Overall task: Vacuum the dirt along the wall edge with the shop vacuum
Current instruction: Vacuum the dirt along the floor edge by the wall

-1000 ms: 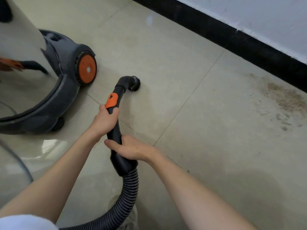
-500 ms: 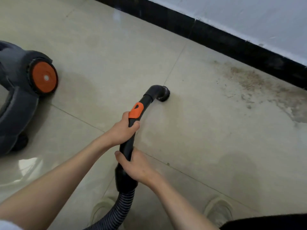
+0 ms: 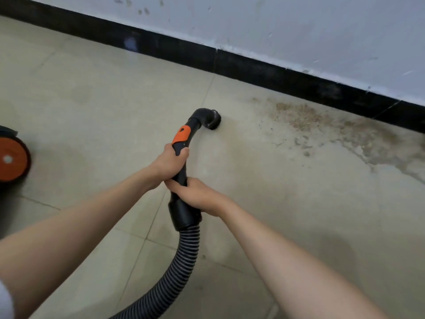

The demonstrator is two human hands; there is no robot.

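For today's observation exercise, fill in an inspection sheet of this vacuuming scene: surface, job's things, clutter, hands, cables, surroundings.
Surface: beige tiled floor, glossy, with grout lines.
Job's things: brown dirt patch lies along the black baseboard; the brush nozzle sits left of it, short of the dirt; black wand with orange slider.
Clutter: nothing seen.
Hands: left hand grips the wand below the slider; right hand grips it lower, by the cuff.
Cables: ribbed hose trails down toward the person; no cord seen.
Surroundings: scuffed white wall; orange vacuum wheel at left edge.
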